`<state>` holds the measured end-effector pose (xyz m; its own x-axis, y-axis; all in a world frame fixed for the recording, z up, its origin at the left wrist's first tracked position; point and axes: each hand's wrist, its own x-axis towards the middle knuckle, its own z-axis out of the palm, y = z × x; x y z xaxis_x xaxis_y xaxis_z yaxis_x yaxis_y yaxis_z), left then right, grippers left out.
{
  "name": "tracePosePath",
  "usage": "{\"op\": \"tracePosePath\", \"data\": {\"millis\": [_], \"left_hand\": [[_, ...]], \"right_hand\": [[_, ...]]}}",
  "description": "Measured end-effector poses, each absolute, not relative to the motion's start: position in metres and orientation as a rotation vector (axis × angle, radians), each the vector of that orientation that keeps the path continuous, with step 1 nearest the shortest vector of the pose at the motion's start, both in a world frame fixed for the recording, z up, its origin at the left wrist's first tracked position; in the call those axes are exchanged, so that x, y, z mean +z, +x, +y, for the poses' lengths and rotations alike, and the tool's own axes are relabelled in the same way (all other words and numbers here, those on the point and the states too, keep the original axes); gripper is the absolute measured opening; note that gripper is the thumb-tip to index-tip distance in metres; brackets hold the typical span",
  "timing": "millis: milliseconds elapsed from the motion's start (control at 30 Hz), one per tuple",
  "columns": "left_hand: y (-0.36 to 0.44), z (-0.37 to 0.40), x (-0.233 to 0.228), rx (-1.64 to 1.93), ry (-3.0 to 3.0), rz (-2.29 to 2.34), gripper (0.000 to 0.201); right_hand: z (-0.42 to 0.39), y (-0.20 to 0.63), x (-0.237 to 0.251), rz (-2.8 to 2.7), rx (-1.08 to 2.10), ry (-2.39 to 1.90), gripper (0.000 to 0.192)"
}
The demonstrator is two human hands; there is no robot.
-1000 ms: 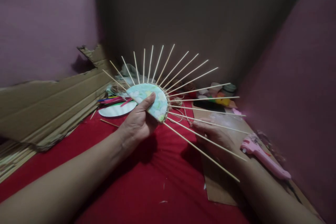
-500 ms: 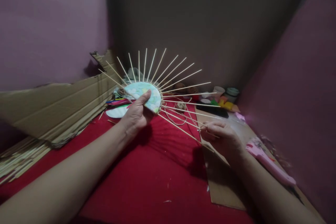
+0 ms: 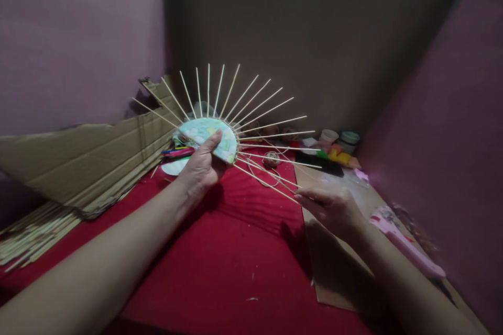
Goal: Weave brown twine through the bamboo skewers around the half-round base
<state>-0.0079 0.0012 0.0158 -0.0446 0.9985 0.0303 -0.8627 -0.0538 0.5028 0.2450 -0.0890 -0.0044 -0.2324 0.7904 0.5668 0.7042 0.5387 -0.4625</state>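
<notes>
A: Any writing on the disc (image 3: 208, 133)?
B: None legible. The left hand (image 3: 200, 170) grips it above the red cloth (image 3: 236, 251), thumb on its face; right hand (image 3: 334, 209) pinches twine (image 3: 271, 159) beside its sticks (image 3: 267, 112)

Dim light is falling on mauve walls (image 3: 78, 36) flanking a dark brown back wall (image 3: 314, 26). A red cloth (image 3: 236, 251) is covering the floor, and torn corrugated cardboard (image 3: 78, 157) is leaning at the left.
</notes>
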Motion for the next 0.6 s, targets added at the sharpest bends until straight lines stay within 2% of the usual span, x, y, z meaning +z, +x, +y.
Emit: {"op": "tracePosePath", "data": {"millis": [200, 300, 433, 533, 600], "left_hand": [[-0.012, 0.005, 0.015, 1.6, 0.394, 0.401, 0.018], [-0.014, 0.005, 0.016, 1.581, 0.375, 0.393, 0.014], [-0.013, -0.001, 0.02, 1.503, 0.368, 0.379, 0.01], [-0.004, -0.015, 0.026, 1.443, 0.358, 0.376, 0.008], [0.005, -0.027, 0.03, 1.394, 0.345, 0.395, 0.009]], "right_hand": [[-0.079, 0.243, -0.018, -1.811, 0.34, -1.254, 0.018], [-0.082, 0.236, -0.011, -1.693, 0.7, -1.306, 0.018], [-0.087, 0.227, 0.001, -1.58, 1.153, -1.314, 0.027], [-0.085, 0.221, -0.007, -1.585, 1.172, -1.336, 0.023], [-0.083, 0.214, -0.02, -1.74, 1.02, -1.3, 0.021]]}}
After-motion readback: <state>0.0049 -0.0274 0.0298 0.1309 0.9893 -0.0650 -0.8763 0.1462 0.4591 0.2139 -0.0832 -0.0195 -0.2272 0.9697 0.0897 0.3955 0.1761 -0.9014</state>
